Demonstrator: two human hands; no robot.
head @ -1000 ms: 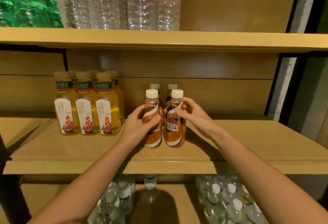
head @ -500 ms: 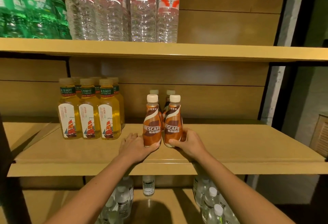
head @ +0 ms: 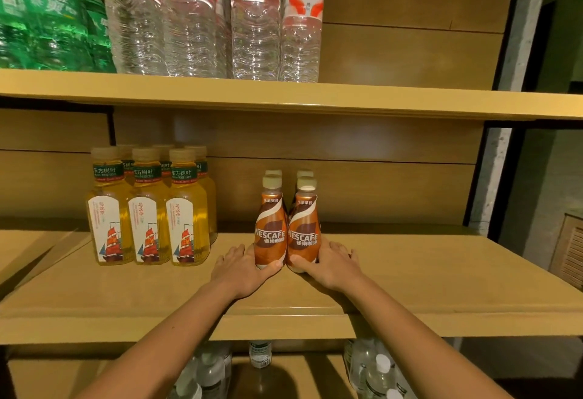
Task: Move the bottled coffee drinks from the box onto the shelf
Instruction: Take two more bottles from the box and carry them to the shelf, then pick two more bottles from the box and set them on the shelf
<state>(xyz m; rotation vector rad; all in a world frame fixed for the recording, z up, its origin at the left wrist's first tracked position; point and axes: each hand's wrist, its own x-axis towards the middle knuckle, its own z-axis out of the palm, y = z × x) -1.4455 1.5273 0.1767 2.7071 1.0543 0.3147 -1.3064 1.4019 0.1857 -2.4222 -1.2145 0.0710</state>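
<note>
Two brown Nescafe coffee bottles with white caps stand upright side by side on the middle shelf (head: 410,278). My left hand (head: 243,269) holds the base of the left coffee bottle (head: 270,234), thumb across its front. My right hand (head: 331,267) holds the base of the right coffee bottle (head: 303,234) the same way. Directly behind them stand two more coffee bottles, showing only their caps (head: 273,173). The box is out of view.
Several yellow tea bottles (head: 148,209) stand in rows to the left on the same shelf. Large clear water bottles (head: 195,19) and green bottles (head: 47,19) fill the shelf above. Small water bottles (head: 378,370) sit on the shelf below. The shelf's right half is bare board.
Both hands slid from the bottles' upper bodies down to their bases. The two front bottles now stand on the shelf with their labels facing forward.
</note>
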